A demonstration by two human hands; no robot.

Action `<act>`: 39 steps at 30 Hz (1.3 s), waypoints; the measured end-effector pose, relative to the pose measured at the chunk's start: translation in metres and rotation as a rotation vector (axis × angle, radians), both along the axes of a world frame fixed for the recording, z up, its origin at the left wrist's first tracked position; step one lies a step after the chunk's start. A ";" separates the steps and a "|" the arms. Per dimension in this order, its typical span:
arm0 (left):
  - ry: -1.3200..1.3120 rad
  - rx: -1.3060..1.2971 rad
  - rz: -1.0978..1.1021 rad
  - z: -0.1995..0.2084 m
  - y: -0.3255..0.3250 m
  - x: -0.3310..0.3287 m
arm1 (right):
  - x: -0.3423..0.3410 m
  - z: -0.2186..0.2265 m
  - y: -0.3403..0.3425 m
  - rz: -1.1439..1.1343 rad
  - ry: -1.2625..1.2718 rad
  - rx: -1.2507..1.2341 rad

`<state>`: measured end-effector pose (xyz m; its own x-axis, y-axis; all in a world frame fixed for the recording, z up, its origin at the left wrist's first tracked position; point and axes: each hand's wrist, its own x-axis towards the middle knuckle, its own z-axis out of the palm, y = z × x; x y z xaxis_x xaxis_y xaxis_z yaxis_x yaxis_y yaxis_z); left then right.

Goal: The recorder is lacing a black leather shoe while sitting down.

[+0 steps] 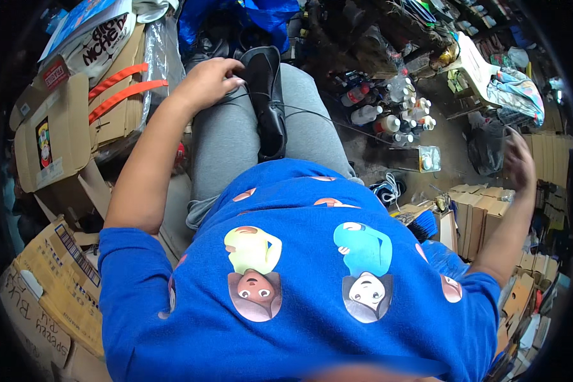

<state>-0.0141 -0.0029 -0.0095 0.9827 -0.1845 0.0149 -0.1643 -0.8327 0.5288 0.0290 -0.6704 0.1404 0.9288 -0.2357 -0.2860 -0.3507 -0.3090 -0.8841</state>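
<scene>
- Shoe (270, 121), black: lies lengthwise betw. the thighs of the grey trousers (224, 143), just beyond the hem of the blue shirt (315, 254).
- Long axis: runs fr. the wearer's lap out twd the knees, approx. vertical in view, far end leaning slightly L; which end is the toe, can't tell for sure.
- Appearance: far end broader, w/ a smooth, dull dark-grey face & darker rim; near end narrower, glossier, w/ highlights on a rounded tip.
- Cord (325, 117): thin, dark; crosses the shoe abt mid-length, w/ strands on the L thigh & a longer run over the R thigh, slanting down to the R; its far end is too fine to trace.
- L hand (211, 83): above the L thigh, back up, fingers partly curled, tips nr the shoe's L edge; whether it grips shoe or cord, can't tell.
- R hand (519, 160): well out to the R, apart fr. the shoe, blurred, fingers roughly together; can't tell if anything is held.
- Surroundings: bottles (366, 114) on the floor beyond the R thigh; white chair (474, 60) farther R; cardboard box (70, 137) at L, beside the L forearm.
</scene>
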 end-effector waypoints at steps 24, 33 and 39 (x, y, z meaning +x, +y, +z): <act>-0.008 0.288 -0.065 -0.013 -0.007 0.000 | -0.065 -0.116 0.320 1.146 0.110 -0.562; 0.103 -0.312 0.148 0.039 -0.002 -0.066 | -0.051 -0.130 0.368 0.955 -0.398 -0.516; 0.158 -0.149 0.053 0.031 0.015 -0.118 | -0.043 -0.158 0.398 1.060 -0.593 -0.535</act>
